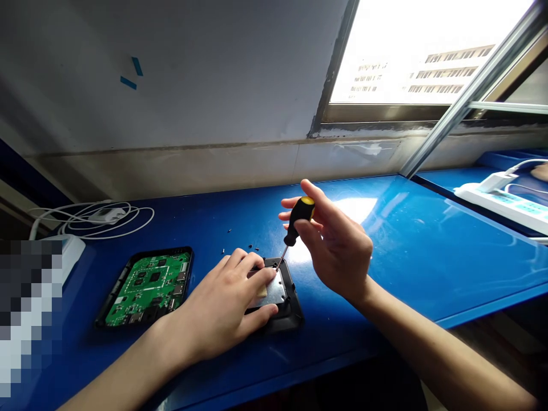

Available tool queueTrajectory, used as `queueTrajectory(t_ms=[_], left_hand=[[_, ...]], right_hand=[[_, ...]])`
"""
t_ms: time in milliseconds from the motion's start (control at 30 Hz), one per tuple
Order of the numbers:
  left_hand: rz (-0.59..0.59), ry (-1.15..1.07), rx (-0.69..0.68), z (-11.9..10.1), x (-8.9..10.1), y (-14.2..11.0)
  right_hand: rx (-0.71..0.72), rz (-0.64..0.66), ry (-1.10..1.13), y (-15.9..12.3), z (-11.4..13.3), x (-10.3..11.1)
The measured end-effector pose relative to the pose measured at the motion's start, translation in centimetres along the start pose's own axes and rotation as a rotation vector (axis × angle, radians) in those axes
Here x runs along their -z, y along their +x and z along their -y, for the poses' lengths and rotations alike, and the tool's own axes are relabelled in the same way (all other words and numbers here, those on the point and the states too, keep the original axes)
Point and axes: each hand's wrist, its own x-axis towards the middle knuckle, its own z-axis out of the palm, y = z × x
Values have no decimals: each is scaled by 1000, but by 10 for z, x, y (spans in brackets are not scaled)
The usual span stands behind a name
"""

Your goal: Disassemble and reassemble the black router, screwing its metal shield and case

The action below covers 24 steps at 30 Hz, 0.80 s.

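Note:
My right hand (338,245) grips a small screwdriver (295,225) with a black and yellow handle, its tip down at the far edge of a black case half (289,311) with a silver metal plate (276,291) inside. My left hand (226,305) lies flat on that case half, fingers spread over the plate and pressing it to the blue table (406,245). To the left lies the other black case half holding a green circuit board (148,285).
Several tiny black screws (252,248) lie on the table behind the case. A coiled white cable with a charger (103,216) sits at the far left. A white power strip (505,200) lies at the far right, under the window. The table's front edge runs near my arms.

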Motion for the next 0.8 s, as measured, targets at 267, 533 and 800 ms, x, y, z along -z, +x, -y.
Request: queueTrajectory(t_ms=[267,533,800], left_hand=[[4,9,6,-2,0,2],[9,6,9,-2,1,0],[1,7,9,-3,1,0]], right_hand=[[-35,-59,21,0,0,-4],[-70,-31,84,-2,-1,-6],[-37,18,84,-3,-2,-1]])
